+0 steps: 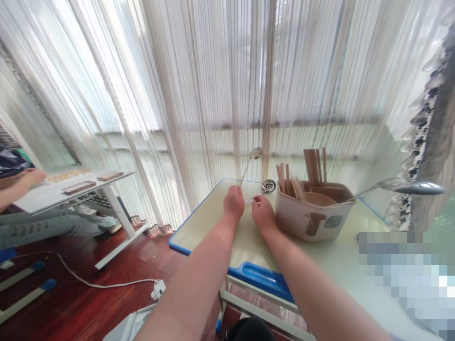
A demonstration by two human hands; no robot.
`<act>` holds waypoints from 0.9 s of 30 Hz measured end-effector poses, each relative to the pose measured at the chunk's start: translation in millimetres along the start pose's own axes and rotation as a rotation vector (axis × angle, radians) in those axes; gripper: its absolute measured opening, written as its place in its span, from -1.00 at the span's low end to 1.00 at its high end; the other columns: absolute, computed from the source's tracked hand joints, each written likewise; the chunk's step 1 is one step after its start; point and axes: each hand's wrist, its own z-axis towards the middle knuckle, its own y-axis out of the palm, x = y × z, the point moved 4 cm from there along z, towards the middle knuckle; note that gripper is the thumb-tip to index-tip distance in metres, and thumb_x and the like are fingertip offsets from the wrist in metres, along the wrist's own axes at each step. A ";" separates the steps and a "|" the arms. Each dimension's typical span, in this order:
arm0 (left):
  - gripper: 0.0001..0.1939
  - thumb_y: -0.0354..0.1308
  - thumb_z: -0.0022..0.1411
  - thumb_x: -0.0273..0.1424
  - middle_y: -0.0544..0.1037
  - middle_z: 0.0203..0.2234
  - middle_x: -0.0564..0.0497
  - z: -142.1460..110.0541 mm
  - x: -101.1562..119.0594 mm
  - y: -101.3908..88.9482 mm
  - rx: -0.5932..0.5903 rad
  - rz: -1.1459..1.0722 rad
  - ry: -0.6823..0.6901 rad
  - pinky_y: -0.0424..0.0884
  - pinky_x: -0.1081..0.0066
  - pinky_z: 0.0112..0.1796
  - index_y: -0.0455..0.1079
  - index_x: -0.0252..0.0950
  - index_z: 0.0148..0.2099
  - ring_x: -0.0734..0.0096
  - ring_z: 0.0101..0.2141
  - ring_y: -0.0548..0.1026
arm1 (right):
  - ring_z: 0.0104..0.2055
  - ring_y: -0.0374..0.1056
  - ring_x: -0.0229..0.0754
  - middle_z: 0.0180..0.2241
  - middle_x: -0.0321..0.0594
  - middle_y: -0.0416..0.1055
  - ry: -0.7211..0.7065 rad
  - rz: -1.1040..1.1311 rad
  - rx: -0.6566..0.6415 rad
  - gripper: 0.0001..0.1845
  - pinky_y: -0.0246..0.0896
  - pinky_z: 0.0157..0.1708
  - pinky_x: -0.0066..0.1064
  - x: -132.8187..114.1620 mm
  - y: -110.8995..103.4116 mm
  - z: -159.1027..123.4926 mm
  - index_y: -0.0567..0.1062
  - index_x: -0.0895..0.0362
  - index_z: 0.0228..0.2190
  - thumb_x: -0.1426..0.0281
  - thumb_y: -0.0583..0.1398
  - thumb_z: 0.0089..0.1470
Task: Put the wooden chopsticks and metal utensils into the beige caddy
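My left hand (233,201) is closed round the handle of a metal spoon (255,153) whose bowl points up and away. Close beside it, my right hand (262,211) is closed on the handle of a small slotted metal skimmer (268,185). Both hands hover over a pale table with a blue rim (199,203). Just to the right of my right hand stands a beige utensil tub (313,215) with several wooden spatulas and sticks (314,166) in it. A large metal ladle (408,187) leans out of the tub to the right.
Sheer white curtains (213,94) hang behind the table. At the left, another person's arm (21,182) rests on a white desk (64,189) bearing flat trays. A white cable and power strip (156,289) lie on the red wood floor. A blurred patch covers the lower right.
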 end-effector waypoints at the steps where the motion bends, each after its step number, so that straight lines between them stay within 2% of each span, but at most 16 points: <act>1: -0.72 -0.22 0.35 -0.38 0.46 -0.29 -0.08 -1.5 0.5 -1.3 0.028 -0.014 0.012 0.32 0.41 -0.25 0.32 -0.30 -0.21 0.35 -0.26 0.44 | -0.24 0.29 -0.11 -0.31 -0.09 0.41 0.024 0.028 0.020 -0.71 0.14 -0.16 -0.29 0.4 -1.5 1.6 0.42 0.19 -0.31 0.34 -0.01 0.02; 9: -0.74 -0.18 0.32 -0.42 0.46 -0.35 -0.05 -8.9 -3.4 -10.2 -0.003 0.042 -0.018 0.29 0.43 -0.29 0.33 -0.27 -0.30 0.36 -0.31 0.43 | -0.35 0.24 -0.15 -0.46 -0.24 0.38 0.092 0.154 0.023 -0.70 0.10 -0.27 -0.35 -0.4 -9.6 4.2 0.36 0.10 -0.51 0.19 -0.02 0.05; 13: -0.72 -0.18 0.33 -0.40 0.46 -0.36 -0.04 -16.3 6.5 -15.9 -0.025 0.071 0.019 0.28 0.43 -0.31 0.33 -0.26 -0.33 0.37 -0.32 0.43 | -0.33 0.26 -0.16 -0.41 -0.22 0.39 0.179 0.252 0.046 -0.69 0.12 -0.27 -0.36 9.4 -8.0 5.5 0.36 0.09 -0.43 0.15 -0.02 0.04; 18: -0.71 -0.19 0.33 -0.39 0.46 -0.35 -0.03 -24.0 18.3 -16.3 -0.068 0.121 0.073 0.27 0.43 -0.34 0.34 -0.25 -0.30 0.38 -0.34 0.45 | -0.28 0.35 -0.19 -0.31 -0.19 0.43 0.317 0.423 0.007 -0.63 0.21 -0.30 -0.38 23.1 5.4 8.3 0.37 0.10 -0.38 0.12 -0.08 0.05; 24: -0.69 -0.20 0.33 -0.37 0.47 -0.27 -0.06 -35.9 14.6 -28.2 -0.185 0.223 0.127 0.30 0.40 -0.33 0.37 -0.26 -0.24 0.33 -0.32 0.47 | -0.23 0.36 -0.22 -0.31 -0.20 0.41 0.451 0.564 0.019 -0.70 0.27 -0.29 -0.43 33.4 10.0 10.5 0.29 0.08 -0.35 0.13 -0.03 0.06; 27: -0.67 -0.22 0.34 -0.35 0.47 -0.27 -0.07 -45.7 11.8 -37.4 -0.218 0.247 0.139 0.31 0.39 -0.30 0.38 -0.26 -0.21 0.32 -0.30 0.47 | -0.27 0.37 -0.23 -0.33 -0.20 0.42 0.497 0.617 -0.014 -0.72 0.29 -0.31 -0.44 34.3 10.9 9.7 0.31 0.08 -0.37 0.13 0.00 0.06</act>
